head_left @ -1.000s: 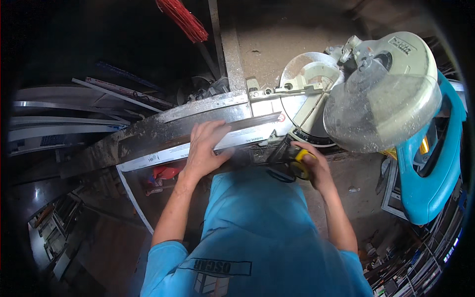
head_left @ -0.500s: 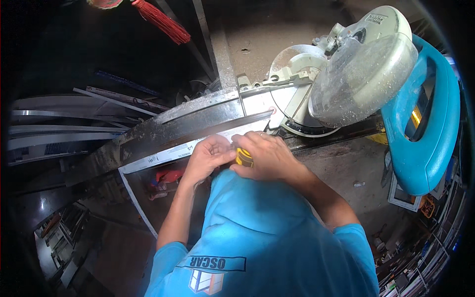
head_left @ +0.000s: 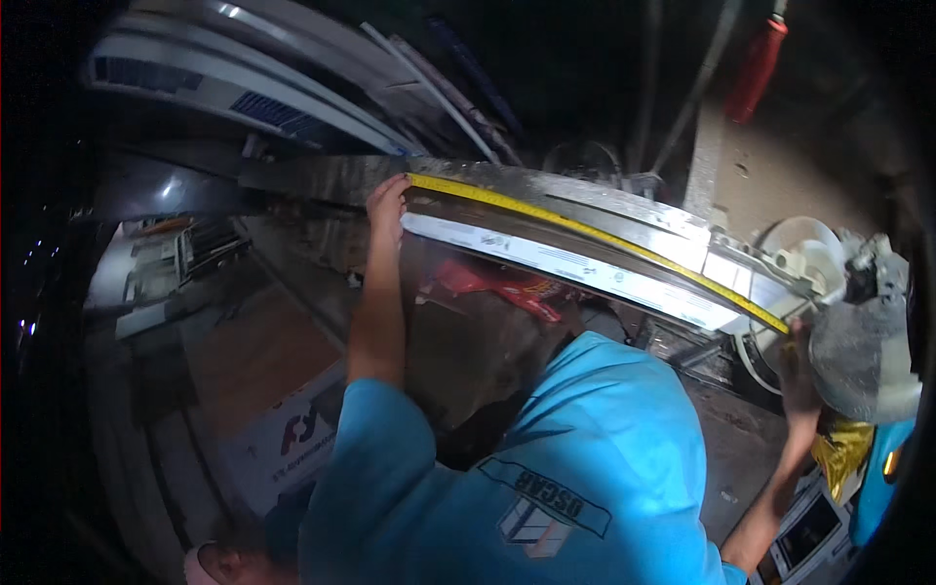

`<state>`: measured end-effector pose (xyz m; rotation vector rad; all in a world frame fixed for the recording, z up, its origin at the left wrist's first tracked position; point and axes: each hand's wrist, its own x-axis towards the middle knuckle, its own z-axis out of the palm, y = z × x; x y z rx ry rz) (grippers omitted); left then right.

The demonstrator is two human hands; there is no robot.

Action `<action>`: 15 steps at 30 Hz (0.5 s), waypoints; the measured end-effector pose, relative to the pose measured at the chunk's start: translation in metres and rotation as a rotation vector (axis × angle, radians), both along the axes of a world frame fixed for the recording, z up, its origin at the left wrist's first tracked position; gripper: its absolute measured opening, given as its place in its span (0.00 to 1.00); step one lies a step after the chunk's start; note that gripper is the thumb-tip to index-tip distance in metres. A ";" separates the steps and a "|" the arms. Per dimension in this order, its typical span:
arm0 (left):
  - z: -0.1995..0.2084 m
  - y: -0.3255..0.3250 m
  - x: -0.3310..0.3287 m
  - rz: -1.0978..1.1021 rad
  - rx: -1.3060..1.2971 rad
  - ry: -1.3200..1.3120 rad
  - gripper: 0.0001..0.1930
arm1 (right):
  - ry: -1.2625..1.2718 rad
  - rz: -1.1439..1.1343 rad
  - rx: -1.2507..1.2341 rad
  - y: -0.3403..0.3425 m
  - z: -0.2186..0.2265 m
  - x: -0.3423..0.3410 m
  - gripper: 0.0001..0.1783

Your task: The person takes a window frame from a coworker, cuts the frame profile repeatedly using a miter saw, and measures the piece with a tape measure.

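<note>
A yellow tape measure blade (head_left: 585,231) stretches along the metal saw bench, from my left hand to my right. The fingers of my left hand (head_left: 387,203) are closed on its far-left end. At the right end, beside the saw guard, my right hand (head_left: 799,375) is dim and blurred; it appears to hold the tape measure, whose case I cannot make out. Just in front of the blade lies a long bar with white printed film (head_left: 546,258), roughly parallel to it. The mitre saw (head_left: 863,361) stands at the bench's right end.
Several long metal profiles (head_left: 283,73) lie behind the bench at upper left. A red tassel (head_left: 758,73) hangs at upper right. Below the bench is a red bag (head_left: 497,288). Gold wrapping (head_left: 843,458) lies lower right. Part of another person (head_left: 229,564) shows at lower left.
My hands, close together before around the tape measure, have spread far apart. The yellow blade is drawn out along the bar. The view has swung left, placing the saw at the right edge.
</note>
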<state>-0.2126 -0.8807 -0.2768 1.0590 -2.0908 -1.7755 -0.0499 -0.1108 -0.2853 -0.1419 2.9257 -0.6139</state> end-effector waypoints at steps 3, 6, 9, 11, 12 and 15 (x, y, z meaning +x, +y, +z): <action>0.005 -0.036 0.002 0.091 0.054 0.007 0.12 | 0.077 0.108 0.323 -0.009 0.010 -0.023 0.25; -0.015 -0.055 0.000 0.108 -0.073 0.048 0.11 | 0.187 0.131 0.278 -0.036 0.019 -0.041 0.25; -0.040 -0.081 0.008 0.042 -0.187 0.088 0.11 | 0.173 0.141 0.251 -0.058 0.023 -0.052 0.28; -0.050 -0.083 0.012 0.056 -0.335 -0.079 0.09 | 0.150 0.147 0.262 -0.069 0.030 -0.058 0.26; -0.057 -0.089 0.014 0.053 -0.333 -0.081 0.09 | 0.129 0.154 0.270 -0.073 0.035 -0.060 0.25; -0.070 -0.074 0.008 0.055 -0.300 -0.096 0.07 | 0.069 0.138 0.245 -0.073 0.036 -0.056 0.27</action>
